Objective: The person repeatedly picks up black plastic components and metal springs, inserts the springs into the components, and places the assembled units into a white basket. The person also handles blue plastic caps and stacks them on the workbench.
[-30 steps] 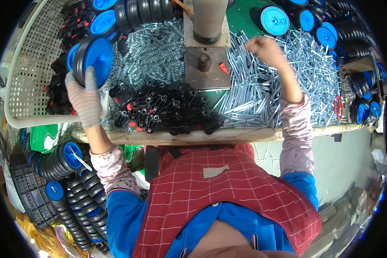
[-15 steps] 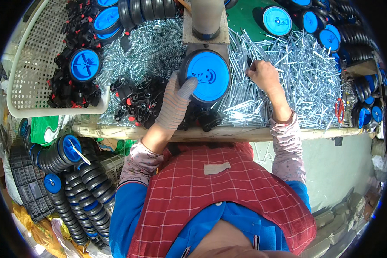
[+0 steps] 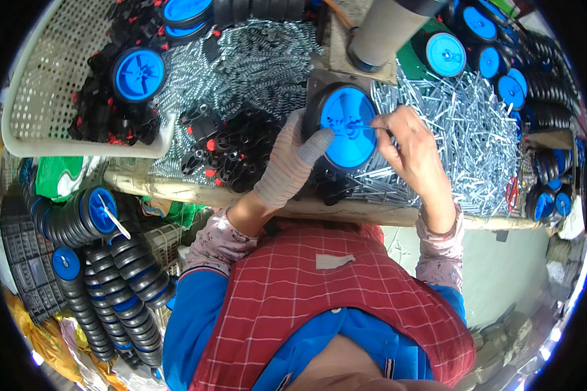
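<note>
My left hand [image 3: 287,159], in a striped knit glove, is closed on the edge of a wheel [image 3: 349,148] with a blue hub and black tyre. The thumb lies across the blue face, which is tilted toward the right. Bare, my right hand [image 3: 416,150] pinches a thin metal pin [image 3: 366,127] whose end points at the hub's middle. Whether it has entered the hole I cannot tell. Loose metal pins [image 3: 469,133] are heaped beneath and beyond this hand. Black plastic brackets with red parts [image 3: 241,146] lie beside my left hand.
Behind the wheel stands a grey metal post [image 3: 391,32] on a block. Small springs [image 3: 261,65] are piled at the back left, next to a white perforated basket [image 3: 29,124]. Blue-hubbed wheels [image 3: 489,62] crowd the right; rows of wheels [image 3: 130,274] stand below the bench's wooden edge [image 3: 189,192].
My right hand has come up from the pin heap to the wheel's hub with a pin. The wheel has turned slightly toward it. The whole view has tilted a little.
</note>
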A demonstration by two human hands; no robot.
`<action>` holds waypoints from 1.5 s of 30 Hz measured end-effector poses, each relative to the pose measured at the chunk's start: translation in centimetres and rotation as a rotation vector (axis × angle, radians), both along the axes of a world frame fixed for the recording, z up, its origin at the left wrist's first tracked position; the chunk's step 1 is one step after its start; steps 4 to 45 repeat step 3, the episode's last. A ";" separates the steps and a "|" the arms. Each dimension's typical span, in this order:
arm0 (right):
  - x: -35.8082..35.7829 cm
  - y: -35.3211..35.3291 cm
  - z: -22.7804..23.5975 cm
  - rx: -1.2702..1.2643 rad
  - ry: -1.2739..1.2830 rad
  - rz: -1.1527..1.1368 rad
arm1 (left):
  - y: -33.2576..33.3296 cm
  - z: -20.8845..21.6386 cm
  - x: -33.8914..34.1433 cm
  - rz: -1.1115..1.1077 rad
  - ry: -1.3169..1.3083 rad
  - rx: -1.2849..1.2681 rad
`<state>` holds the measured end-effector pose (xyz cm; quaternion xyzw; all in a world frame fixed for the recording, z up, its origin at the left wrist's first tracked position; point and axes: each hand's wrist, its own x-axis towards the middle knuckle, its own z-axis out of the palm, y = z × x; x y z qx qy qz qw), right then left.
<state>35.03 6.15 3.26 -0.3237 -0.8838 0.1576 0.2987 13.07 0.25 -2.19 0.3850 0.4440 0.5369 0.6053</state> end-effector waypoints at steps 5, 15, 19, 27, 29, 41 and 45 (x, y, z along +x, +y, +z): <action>-1.6 -0.3 1.6 0.083 -0.111 0.108 | -0.6 0.7 -0.4 -0.041 -0.161 -0.013; -1.6 -0.3 1.6 0.083 -0.111 0.108 | -0.6 0.7 -0.4 -0.041 -0.161 -0.013; -1.6 -0.3 1.6 0.083 -0.111 0.108 | -0.6 0.7 -0.4 -0.041 -0.161 -0.013; -1.6 -0.3 1.6 0.083 -0.111 0.108 | -0.6 0.7 -0.4 -0.041 -0.161 -0.013; -1.6 -0.3 1.6 0.083 -0.111 0.108 | -0.6 0.7 -0.4 -0.041 -0.161 -0.013; -1.6 -0.3 1.6 0.083 -0.111 0.108 | -0.6 0.7 -0.4 -0.041 -0.161 -0.013; -1.6 -0.3 1.6 0.083 -0.111 0.108 | -0.6 0.7 -0.4 -0.041 -0.161 -0.013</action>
